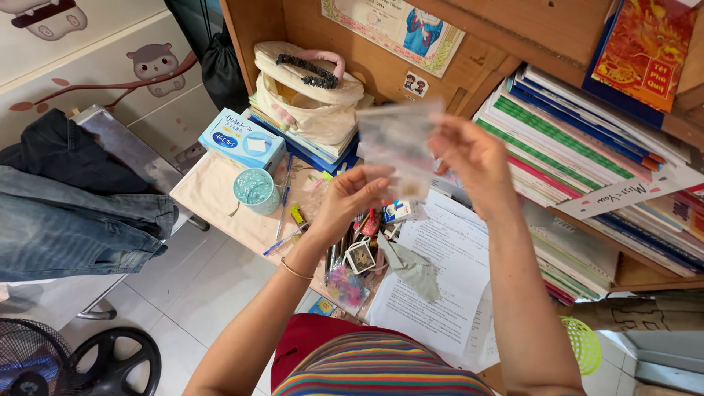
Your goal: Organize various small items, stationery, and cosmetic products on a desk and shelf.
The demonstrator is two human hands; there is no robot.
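Both the left hand [350, 192] and right hand [469, 152] pinch a thin clear bag [396, 143] that might slip onto the messy desk [213, 194]

Home study corner; wooden desk [220, 198] with stacked books [572, 139]; jeans [73, 220] draped nearby; cartoon-stickered cabinet [110, 59].

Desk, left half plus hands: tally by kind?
Clear bag, held by left hand and right hand: 1
Tissue box: 1
Teal cup: 1
Cream handbag: 1
Blue pens: 2
Total: 6
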